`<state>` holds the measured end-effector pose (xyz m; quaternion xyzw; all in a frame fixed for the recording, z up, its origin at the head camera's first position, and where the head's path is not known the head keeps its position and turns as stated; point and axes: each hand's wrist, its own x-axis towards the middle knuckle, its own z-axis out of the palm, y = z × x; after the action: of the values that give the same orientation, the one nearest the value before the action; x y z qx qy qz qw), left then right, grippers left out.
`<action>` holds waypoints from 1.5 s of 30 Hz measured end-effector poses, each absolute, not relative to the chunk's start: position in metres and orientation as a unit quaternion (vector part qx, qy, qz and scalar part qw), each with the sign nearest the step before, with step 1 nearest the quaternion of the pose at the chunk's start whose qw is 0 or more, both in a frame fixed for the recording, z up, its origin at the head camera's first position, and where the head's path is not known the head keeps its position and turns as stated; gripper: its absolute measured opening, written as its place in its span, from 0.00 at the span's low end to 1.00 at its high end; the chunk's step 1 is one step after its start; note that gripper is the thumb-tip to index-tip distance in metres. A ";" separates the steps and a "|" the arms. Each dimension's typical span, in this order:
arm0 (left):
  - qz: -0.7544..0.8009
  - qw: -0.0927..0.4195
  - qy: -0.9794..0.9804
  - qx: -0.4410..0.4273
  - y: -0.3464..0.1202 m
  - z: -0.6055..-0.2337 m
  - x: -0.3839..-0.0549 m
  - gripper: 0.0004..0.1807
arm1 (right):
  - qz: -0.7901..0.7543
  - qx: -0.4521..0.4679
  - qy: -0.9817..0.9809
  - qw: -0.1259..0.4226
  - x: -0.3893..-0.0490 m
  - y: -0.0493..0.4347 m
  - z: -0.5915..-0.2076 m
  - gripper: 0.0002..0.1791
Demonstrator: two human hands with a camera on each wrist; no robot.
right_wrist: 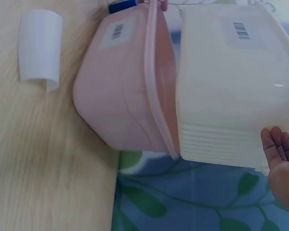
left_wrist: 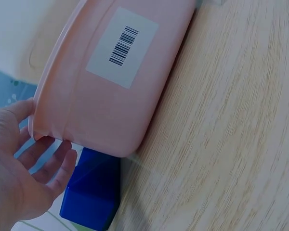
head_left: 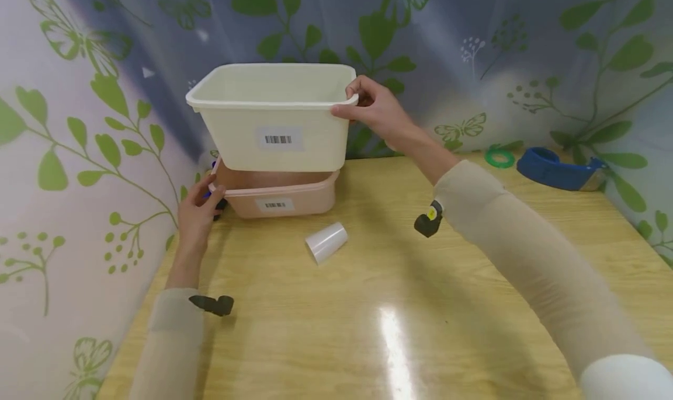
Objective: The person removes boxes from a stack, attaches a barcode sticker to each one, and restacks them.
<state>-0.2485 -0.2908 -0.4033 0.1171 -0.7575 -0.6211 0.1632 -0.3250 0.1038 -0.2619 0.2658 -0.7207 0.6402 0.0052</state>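
Observation:
A cream-white plastic bin [head_left: 236,134] with a barcode label is held above a pink plastic bin [head_left: 315,200], its base at or just over the pink bin's opening. My right hand [head_left: 380,109] grips the white bin's right rim, thumb on the front side. At the pink bin's left end, my left hand [head_left: 197,210] pinches the rim, as the left wrist view also shows. The pink bin, labelled with a barcode too, stands on the table; its inside is mostly hidden. A white cup [head_left: 327,242] lies on its side in front of it.
A blue angular object [left_wrist: 94,190] sits beside the pink bin's left end, partly hidden. At the back right of the wooden table [head_left: 315,330] are a green ring of tape [head_left: 499,158] and a blue tape dispenser [head_left: 557,169]. Leaf-patterned curtains hang behind and to the sides.

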 end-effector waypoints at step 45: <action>-0.579 0.164 -0.791 0.111 -0.287 -0.399 -0.242 0.31 | 0.572 0.266 -0.774 -0.049 -0.330 0.061 -0.352 0.20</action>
<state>-0.2419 -0.2866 -0.3994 0.1107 -0.7913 -0.5787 0.1635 -0.3301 0.0607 -0.3516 0.2659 -0.7744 0.5720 -0.0491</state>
